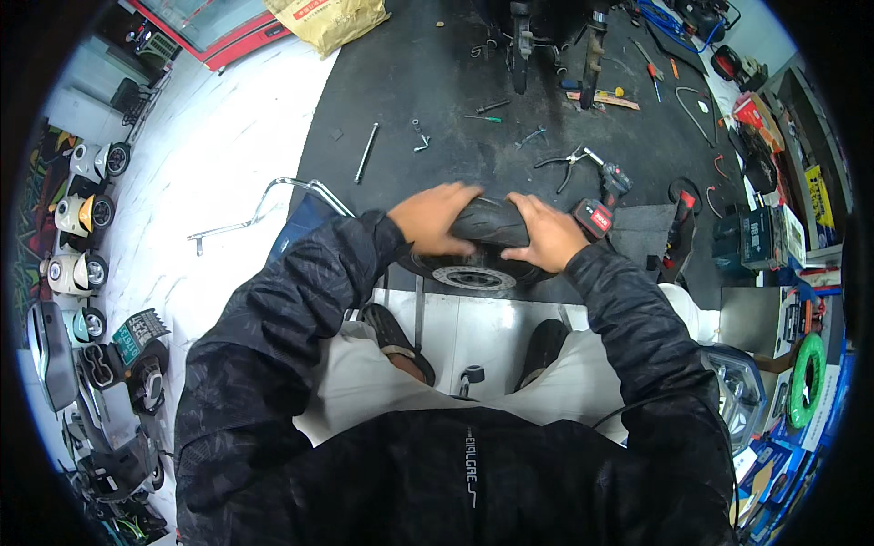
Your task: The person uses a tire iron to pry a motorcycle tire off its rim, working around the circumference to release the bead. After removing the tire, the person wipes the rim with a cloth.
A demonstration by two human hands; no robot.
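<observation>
A black wheel (492, 221) stands upright between my feet, its tyre tread facing up and a drilled metal brake disc (473, 277) on the side nearest me. My left hand (439, 220) curves over the tyre's left part, thumb on the near sidewall; its fingertips are slightly blurred. On the right part, my right hand (546, 235) grips with its fingers over the tread and its thumb on the near side. The wheel's lower part is mostly hidden. Close to my right hand lies a red and black cordless impact wrench (598, 207).
Pliers (566, 164), a long metal rod (367, 153) and several small tools lie on the dark mat (437, 82). A bent chrome tube (273, 196) rests at left. Vehicle fork legs (592, 65) stand ahead. Shelves with a green ring (807, 380) line the right; small scooters (80, 215) stand left.
</observation>
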